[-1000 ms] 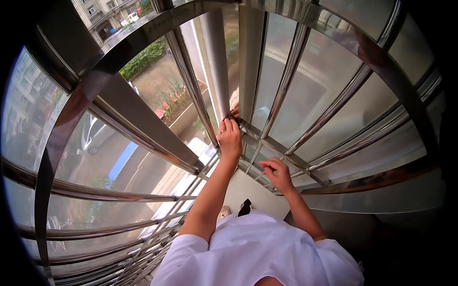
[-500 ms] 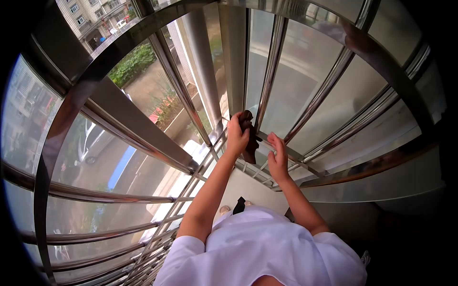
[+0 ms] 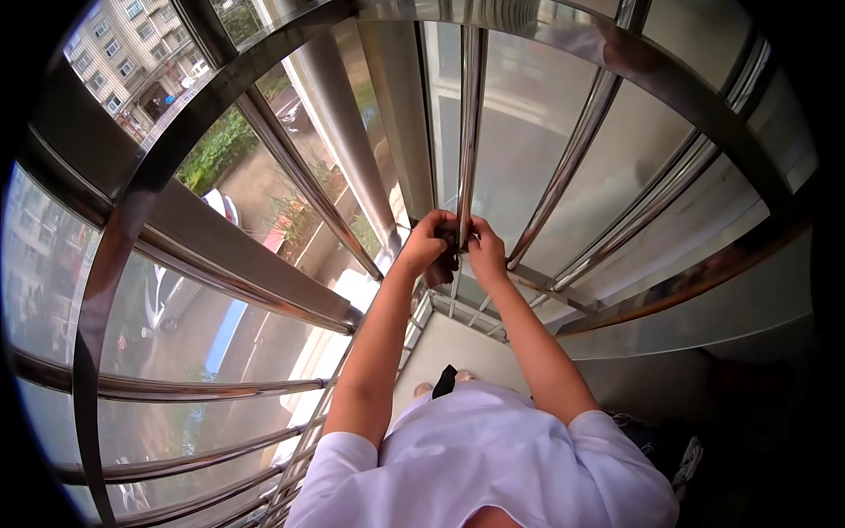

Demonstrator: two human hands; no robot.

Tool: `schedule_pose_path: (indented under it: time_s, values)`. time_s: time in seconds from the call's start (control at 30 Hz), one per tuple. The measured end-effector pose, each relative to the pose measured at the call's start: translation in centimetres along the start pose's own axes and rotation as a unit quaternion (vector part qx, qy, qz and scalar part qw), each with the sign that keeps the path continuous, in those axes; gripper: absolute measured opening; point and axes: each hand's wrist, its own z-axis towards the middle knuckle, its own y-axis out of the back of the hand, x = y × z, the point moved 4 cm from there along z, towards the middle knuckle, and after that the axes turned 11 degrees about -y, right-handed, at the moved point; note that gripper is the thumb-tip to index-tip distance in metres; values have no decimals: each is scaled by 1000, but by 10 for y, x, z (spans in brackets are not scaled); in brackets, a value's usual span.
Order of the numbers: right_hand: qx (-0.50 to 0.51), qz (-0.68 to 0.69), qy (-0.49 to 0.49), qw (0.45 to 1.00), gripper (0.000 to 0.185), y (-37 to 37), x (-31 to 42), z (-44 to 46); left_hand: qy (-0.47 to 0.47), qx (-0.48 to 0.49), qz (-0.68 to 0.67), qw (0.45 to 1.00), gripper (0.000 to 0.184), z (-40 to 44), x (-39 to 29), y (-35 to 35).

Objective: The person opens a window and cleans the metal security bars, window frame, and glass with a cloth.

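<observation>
A crumpled dark brown cloth (image 3: 443,264) is bunched against a shiny metal bar (image 3: 473,114), near the bar's lower end. My left hand (image 3: 426,243) grips the cloth from the left side, fingers curled and thumb bent over it. From the right, my right hand (image 3: 487,252) closes round the same bar, its fingertips on the cloth there. Part of the cloth hangs below the left fingers. Where the fingertips meet behind the bar is hidden.
A curved metal rail (image 3: 132,202) arcs around me, with several upright bars joined to it. Below is a pale floor (image 3: 440,348) edged by a metal grid. Glass panels (image 3: 546,132) stand at the right. Parked cars and a building show outside.
My right hand has moved up and left from open air and closed at the bar. The cloth has been brought against the bar and is more bunched. The view has shifted slightly.
</observation>
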Motion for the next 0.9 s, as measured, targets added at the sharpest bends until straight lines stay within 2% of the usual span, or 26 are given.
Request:
schedule_pose_path:
  time_s: [0.03, 0.07, 0.1, 0.13, 0.2, 0.3, 0.37, 0.47, 0.53, 0.6, 0.67, 0.7, 0.77, 0.83, 0.9]
  values:
    - [-32, 25, 0, 999, 28, 5, 5, 0, 0, 0, 1, 1000, 50, -1, 5, -1]
    - [-32, 26, 0, 999, 28, 1, 0, 2, -88, -43, 182, 978, 50, -2, 4, 0]
    - [-104, 66, 43, 991, 27, 3, 0, 2, -173, -86, 355, 915, 50, -8, -4, -1]
    - [-176, 107, 86, 975, 25, 5, 0, 1, -175, -86, 356, 914, 50, -12, -4, -2]
    - [-202, 141, 85, 966, 23, 3, -4, -4, -154, -119, 451, 871, 51, -23, -4, -4]
    - [-235, 70, 95, 965, 24, 5, 0, -18, -157, -151, 467, 857, 48, -36, -1, -7]
    - [-192, -114, 141, 965, 24, 6, 12, -33, -164, -161, 468, 853, 46, -41, 3, -7]
    - [-179, -189, 149, 954, 26, 8, 15, -44, -189, -193, 403, 874, 43, -43, 0, -7]
    - [-160, -214, 139, 954, 27, 10, 16, -54, -209, -187, 359, 890, 41, -41, -19, -13]
    - [-141, -240, 128, 952, 27, 16, 18, -58, -208, -170, 381, 885, 40, -37, -26, -15]
    - [-101, -261, 111, 954, 29, 19, 19, -59, -145, -118, 475, 860, 36, -30, -22, -18]
    - [-101, -263, 112, 953, 29, 21, 21, -58, -151, -111, 517, 835, 36, -30, -21, -17]
    - [-69, -240, 49, 967, 17, 23, 20, -54, -134, -117, 536, 825, 38, -40, -14, -18]
    - [-64, -231, 57, 969, 17, 18, 14, -42, -100, -116, 578, 801, 42, -50, -7, -21]
    - [-61, -221, 63, 971, 18, 10, 12, -34, -104, -126, 576, 801, 41, -62, 0, -23]
